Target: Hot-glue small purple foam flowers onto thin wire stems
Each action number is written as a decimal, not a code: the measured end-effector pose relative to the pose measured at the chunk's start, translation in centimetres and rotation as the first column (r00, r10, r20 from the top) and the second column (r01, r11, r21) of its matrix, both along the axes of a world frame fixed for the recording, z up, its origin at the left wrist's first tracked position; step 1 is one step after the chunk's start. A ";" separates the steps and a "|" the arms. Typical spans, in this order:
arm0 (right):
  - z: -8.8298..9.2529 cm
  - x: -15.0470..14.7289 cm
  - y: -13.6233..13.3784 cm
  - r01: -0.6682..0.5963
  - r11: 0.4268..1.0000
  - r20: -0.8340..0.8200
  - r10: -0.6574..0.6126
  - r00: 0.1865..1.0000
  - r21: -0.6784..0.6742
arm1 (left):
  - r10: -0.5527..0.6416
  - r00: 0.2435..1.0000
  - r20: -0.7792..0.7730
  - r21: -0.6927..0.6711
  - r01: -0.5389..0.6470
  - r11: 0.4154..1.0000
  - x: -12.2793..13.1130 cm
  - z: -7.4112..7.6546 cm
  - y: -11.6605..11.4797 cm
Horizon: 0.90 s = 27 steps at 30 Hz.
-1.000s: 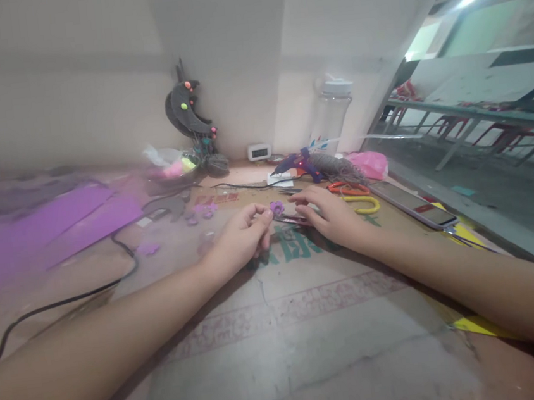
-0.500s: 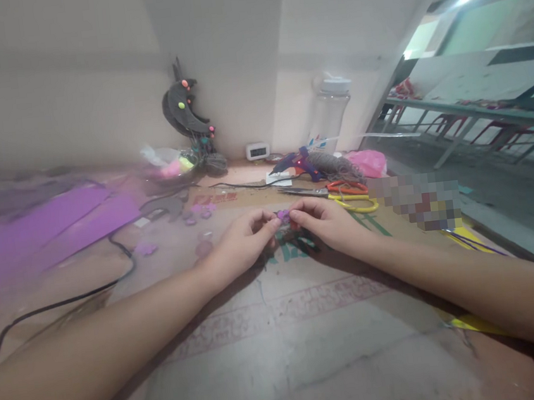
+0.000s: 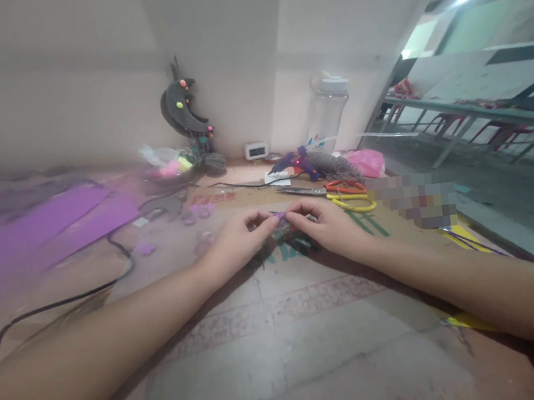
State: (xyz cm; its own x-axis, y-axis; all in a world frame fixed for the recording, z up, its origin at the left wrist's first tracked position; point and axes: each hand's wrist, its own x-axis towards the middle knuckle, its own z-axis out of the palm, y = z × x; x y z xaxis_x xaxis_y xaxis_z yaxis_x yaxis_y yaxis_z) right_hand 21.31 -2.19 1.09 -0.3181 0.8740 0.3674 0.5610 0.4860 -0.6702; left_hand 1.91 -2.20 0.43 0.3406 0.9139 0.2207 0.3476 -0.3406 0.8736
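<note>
Both grips pinch the small purple piece (image 3: pixel 281 216) between our left hand (image 3: pixel 237 241) and right hand (image 3: pixel 329 225), so we press gently, wrists resting on the counter (image 3: pixel 283 351).

Orange and yellow scissors (image 3: pixel 347 190) lie near a blue glue gun (image 3: pixel 297 160). A clear bottle (image 3: pixel 329 114) stands at the wall (image 3: pixel 69 87). Purple sheets (image 3: pixel 45 226) lie on the left, beside a black cord (image 3: pixel 67 298).

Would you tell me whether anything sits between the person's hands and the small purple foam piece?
Nothing visible does: the left hand and the right hand both pinch the small purple foam piece directly at their fingertips.
</note>
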 end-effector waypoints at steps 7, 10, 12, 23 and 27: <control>-0.1 -0.1 0.1 0.009 1.000 0.033 -0.010 0.999 0.030 | -0.038 0.999 0.015 0.008 0.038 0.999 0.0 0.1 0.0; -0.1 0.0 -0.1 -0.016 0.997 0.065 0.011 0.998 0.077 | -0.030 0.999 -0.020 -0.004 0.030 1.000 -0.1 0.0 -0.1; -0.2 0.0 -0.2 -0.046 0.995 0.071 0.040 0.997 0.084 | -0.019 0.999 -0.034 0.007 0.019 1.000 -0.1 0.0 -0.2; -0.2 0.0 -0.1 -0.043 0.999 -0.021 0.042 0.999 -0.024 | -0.059 0.998 0.006 0.002 0.059 0.998 -0.1 -0.2 -0.1; 0.0 -0.1 -0.1 -0.033 0.994 -0.102 0.023 0.994 -0.102 | -0.033 0.999 0.014 0.002 0.033 0.999 0.0 -0.3 0.2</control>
State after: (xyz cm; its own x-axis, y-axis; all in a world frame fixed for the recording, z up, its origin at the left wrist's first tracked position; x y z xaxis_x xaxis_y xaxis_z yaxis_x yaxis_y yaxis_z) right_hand 21.21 -2.26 1.07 -0.3088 0.9002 0.3072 0.4752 0.4258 -0.7700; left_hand 1.87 -2.04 0.16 0.3675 0.9019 0.2270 0.3238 -0.3529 0.8778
